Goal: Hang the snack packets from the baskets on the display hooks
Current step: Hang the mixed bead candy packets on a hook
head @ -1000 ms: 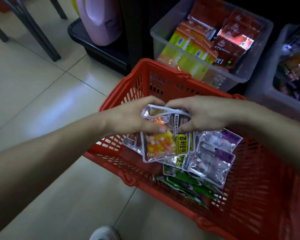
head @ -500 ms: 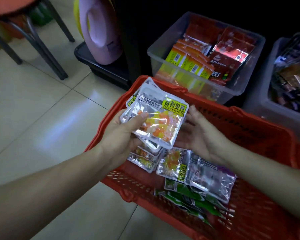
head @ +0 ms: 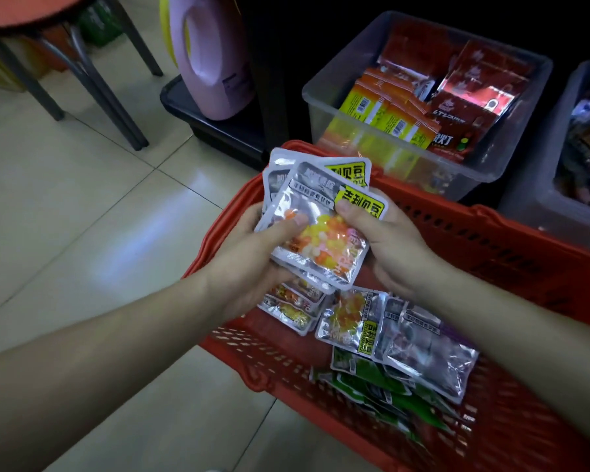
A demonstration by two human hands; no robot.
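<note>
Right hand [head: 394,247] now joins left hand [head: 252,264], both clamping the candy packets [head: 317,226] above the red basket [head: 491,240]; step: gathering stock. Next: carry to hooks, unseen.

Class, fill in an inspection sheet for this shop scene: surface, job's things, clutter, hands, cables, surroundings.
Surface: pale tiled floor, glossy.
Job's things: red basket on the floor holding candy, silver and green packets; a fanned stack of candy packets lifted above it.
Clutter: nothing seen.
Hands: left hand and right hand both grip the stack.
Cables: nothing seen.
Surroundings: clear bin of red and yellow packets, pink jug, stool; display hooks not in view.
</note>
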